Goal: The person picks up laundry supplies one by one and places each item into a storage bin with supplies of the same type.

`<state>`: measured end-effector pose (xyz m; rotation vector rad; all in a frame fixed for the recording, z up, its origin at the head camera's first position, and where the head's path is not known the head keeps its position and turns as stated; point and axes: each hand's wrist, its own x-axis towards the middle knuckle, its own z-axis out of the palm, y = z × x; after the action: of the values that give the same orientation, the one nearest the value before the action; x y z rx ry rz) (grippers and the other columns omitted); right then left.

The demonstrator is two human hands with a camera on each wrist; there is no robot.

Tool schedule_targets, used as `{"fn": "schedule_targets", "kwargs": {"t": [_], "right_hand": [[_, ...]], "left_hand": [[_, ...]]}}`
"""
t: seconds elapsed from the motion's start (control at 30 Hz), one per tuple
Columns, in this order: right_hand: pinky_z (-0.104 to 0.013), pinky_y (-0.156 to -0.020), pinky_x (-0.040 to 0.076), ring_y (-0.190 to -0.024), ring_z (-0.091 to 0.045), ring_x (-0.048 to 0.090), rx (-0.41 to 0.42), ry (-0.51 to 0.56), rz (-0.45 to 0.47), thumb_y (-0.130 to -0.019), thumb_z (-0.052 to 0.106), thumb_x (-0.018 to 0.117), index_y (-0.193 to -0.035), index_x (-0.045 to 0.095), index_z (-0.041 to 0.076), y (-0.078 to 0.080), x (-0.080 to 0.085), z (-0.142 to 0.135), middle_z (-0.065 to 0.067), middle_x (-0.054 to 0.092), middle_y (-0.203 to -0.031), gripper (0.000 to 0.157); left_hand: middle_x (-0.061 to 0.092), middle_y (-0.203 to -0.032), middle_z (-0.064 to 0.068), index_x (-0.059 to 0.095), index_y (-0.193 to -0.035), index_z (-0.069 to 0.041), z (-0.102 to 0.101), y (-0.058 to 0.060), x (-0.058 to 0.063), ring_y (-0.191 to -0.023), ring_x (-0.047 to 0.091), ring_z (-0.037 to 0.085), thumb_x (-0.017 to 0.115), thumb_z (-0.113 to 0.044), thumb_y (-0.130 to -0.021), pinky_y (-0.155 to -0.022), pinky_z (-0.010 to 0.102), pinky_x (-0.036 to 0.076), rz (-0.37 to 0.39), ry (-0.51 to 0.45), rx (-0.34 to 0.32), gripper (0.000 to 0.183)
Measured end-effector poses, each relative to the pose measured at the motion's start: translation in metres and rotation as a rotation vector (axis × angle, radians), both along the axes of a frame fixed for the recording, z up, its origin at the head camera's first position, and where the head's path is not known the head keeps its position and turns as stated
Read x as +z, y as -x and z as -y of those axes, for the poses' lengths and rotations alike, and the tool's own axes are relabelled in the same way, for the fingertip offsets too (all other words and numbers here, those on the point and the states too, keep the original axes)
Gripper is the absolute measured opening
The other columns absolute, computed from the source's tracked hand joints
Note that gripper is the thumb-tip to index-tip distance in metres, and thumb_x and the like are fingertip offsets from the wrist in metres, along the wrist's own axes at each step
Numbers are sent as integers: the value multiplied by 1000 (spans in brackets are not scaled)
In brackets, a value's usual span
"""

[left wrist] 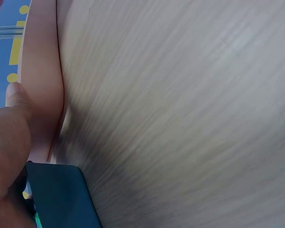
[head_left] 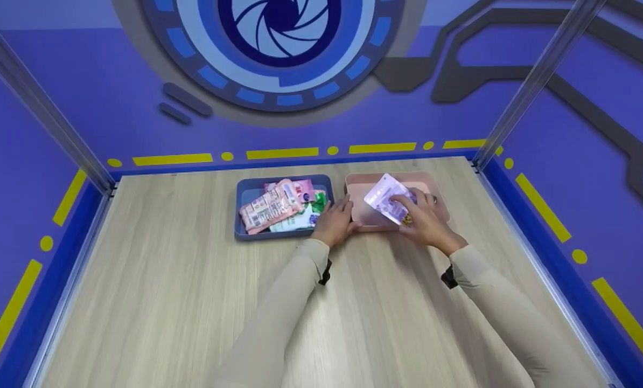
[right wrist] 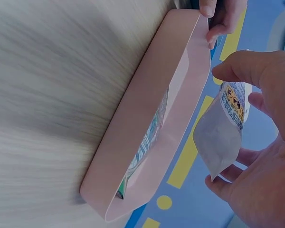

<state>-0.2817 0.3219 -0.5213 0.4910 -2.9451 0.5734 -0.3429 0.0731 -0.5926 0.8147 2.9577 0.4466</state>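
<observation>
My right hand (head_left: 424, 221) grips a shiny purple snack pouch (head_left: 383, 199) over the pink tray (head_left: 357, 187), thumb on one side and fingers on the other. The right wrist view shows the pouch's pale bottom (right wrist: 217, 145) tilted above the rim, and a packet with green and white print (right wrist: 145, 147) lying inside the tray, partly hidden by its wall. At the tray's near left corner my left hand (head_left: 334, 222) touches the edge, thumb on the front wall and fingers reaching along the left end.
Left of the pink tray stands a blue tray (head_left: 246, 188) holding several packets, a pink one (head_left: 272, 207) on top. Both trays sit towards the back of the wooden table (head_left: 181, 302). Purple-blue panels (head_left: 57, 43) enclose the back and sides.
</observation>
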Motion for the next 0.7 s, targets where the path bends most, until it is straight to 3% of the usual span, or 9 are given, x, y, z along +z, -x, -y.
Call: {"fn": "schedule_targets", "kwargs": {"t": [0.23, 0.7], "right_hand": [[-72, -106, 27, -133, -53, 32, -7, 17, 21, -82, 8, 82, -144, 55, 15, 8, 0, 3, -31, 35, -151, 68], [-73, -109, 31, -140, -50, 29, -93, -40, 137, -89, 13, 79, -149, 49, 20, 26, 1, 10, -27, 30, -156, 68]], "left_hand": [[35, -164, 14, 46, -150, -3, 1, -1, 0, -148, 39, 28, 59, -47, -101, -124, 50, 25, -38, -21, -2, 67], [31, -166, 12, 43, -151, -5, -1, 1, -1, -150, 35, 27, 55, -50, -102, -125, 50, 22, -4, 1, 0, 68]]}}
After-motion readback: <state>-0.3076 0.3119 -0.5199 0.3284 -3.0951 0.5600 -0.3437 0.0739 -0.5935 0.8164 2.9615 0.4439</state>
